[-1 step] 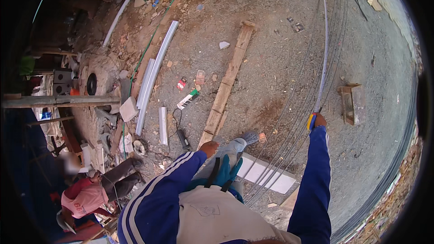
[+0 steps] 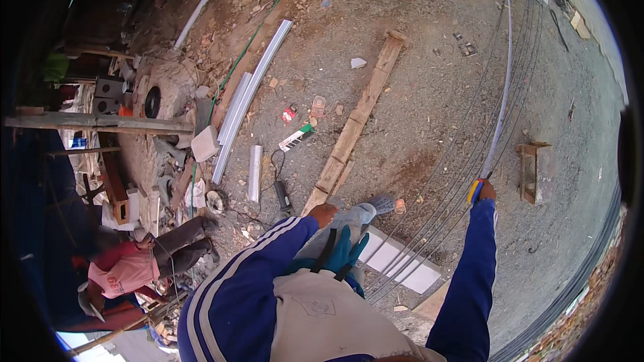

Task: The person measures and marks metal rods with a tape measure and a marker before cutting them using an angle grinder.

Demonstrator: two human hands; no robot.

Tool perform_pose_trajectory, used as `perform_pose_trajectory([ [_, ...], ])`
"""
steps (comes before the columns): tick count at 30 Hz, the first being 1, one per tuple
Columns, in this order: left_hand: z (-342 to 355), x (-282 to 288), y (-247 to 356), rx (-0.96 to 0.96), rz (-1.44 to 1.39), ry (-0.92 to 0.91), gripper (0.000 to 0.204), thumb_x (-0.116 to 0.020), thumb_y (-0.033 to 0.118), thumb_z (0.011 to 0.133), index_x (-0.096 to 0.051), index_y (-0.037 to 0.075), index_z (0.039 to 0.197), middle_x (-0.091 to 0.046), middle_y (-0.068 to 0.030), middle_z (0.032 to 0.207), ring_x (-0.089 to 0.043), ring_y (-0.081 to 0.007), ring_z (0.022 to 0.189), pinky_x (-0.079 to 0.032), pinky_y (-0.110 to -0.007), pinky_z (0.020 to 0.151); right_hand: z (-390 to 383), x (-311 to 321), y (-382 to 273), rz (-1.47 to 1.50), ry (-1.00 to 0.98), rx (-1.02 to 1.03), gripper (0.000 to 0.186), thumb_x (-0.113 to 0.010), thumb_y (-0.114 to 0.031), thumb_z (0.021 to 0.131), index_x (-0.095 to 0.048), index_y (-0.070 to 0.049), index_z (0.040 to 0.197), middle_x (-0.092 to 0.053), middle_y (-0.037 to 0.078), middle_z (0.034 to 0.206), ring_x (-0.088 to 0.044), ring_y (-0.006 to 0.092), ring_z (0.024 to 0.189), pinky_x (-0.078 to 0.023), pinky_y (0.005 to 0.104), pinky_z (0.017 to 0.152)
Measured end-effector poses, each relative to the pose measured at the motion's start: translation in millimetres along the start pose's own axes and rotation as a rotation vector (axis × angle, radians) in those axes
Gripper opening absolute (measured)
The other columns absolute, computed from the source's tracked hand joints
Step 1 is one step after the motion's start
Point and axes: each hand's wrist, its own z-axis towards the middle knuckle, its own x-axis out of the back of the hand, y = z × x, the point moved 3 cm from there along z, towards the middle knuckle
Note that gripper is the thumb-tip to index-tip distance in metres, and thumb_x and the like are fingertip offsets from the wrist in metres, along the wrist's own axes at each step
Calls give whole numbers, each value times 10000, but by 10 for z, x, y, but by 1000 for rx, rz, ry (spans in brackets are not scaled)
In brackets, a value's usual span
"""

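Observation:
My right hand (image 2: 488, 190), on an outstretched arm, is closed around a yellow and blue tape measure (image 2: 475, 192). Its long pale blade (image 2: 498, 121) runs out across the gravel, beside several thin dark rods (image 2: 463, 147) lying lengthwise. My left hand (image 2: 323, 214) is at my bent knee in light trousers; its fingers are too hidden to tell whether they are curled. Teal gloves (image 2: 342, 251) hang at my waist. A white block (image 2: 406, 261) lies under the rods, near my foot.
A long wooden plank (image 2: 359, 117) lies ahead, with metal channels (image 2: 251, 104), a green-handled saw (image 2: 295, 137) and a corded power tool (image 2: 282, 196) left of it. A wooden box (image 2: 534, 172) stands at the right. Another person (image 2: 124, 271) is bent over at the far left.
The view has shifted a little, so most ground objects appear farther right. My right hand keeps hold of the tape measure, and my left hand stays by my knee.

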Motion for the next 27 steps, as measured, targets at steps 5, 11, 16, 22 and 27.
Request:
perform_pose_trajectory([
  [5,-424,-115,-986,92,-145,130,469,-484,434,894,-605,24,1089,-644,-153,977,-627,-249,814,-479,-368,754,-407,-1004,-123,910,-274,-438,239,-534,-323,841,-631,-114,904,-630,72,739,-627,236,661,-509,382,614],
  [11,-872,-16,-1255,39,-10,123,525,-405,462,898,-629,2,1014,-627,-207,1001,-591,-332,957,-439,-417,853,-1783,-1223,-358,1169,-156,-638,355,-618,-368,784,-653,-20,842,-633,68,752,-622,214,650,-510,359,609],
  [16,-1248,-108,-2037,292,-316,110,528,-511,489,863,-583,12,1078,-626,-89,899,-593,-170,722,-460,-329,601,-3069,-863,-1295,-193,-161,14,259,-474,-232,877,-638,-177,1070,-672,101,978,-654,277,868,-506,390,748],
  [22,-1400,29,-1558,344,-198,-63,470,-471,452,896,-557,46,1118,-609,-97,1065,-574,-195,926,-448,-368,759,-4344,-1143,-598,110,-13,-40,250,-508,-262,831,-667,-168,1000,-666,80,987,-628,274,941,-484,379,821],
  [27,-826,117,-981,268,100,-202,475,-490,435,897,-498,71,1202,-594,-100,1091,-574,-228,927,-450,-393,742,-4916,-1552,-251,284,51,-172,241,-527,-248,821,-686,-159,980,-671,86,978,-634,274,911,-486,369,808],
])
